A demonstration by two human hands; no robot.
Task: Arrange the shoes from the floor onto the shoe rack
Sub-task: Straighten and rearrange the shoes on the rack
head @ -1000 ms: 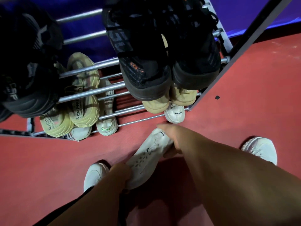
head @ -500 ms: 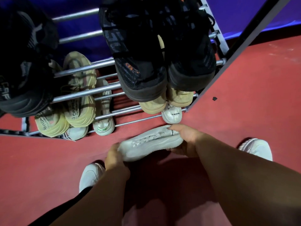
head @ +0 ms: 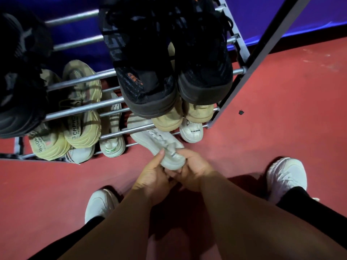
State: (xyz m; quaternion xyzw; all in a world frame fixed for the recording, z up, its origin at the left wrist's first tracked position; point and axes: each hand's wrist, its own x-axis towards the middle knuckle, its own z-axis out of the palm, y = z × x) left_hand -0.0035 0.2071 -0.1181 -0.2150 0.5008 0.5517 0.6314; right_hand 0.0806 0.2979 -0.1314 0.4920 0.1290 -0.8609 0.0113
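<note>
As I watch from the remote station, left hand (head: 153,175) and right hand (head: 194,170) both clasp the heel of the white shoe (head: 156,144), its toe at 11 o'clock tucked under a low rail of the rack (head: 84,108).

The white sneaker (head: 150,140) in the fingers of your left hand (head: 152,175) and right hand (head: 193,169) looks like matt woven cloth over a smooth rubbery sole. Just beyond your fingertips, the shoe rack (head: 84,108) has shiny, smooth metal bars. Farther from your fingers, the black sneakers (head: 144,72) show coarse knit mesh with dull rubber rims. The beige sneakers (head: 82,121), left of your fingers, have ridged matt soles. The red floor (head: 281,113) beneath your hands is matt and faintly scuffed.
</note>
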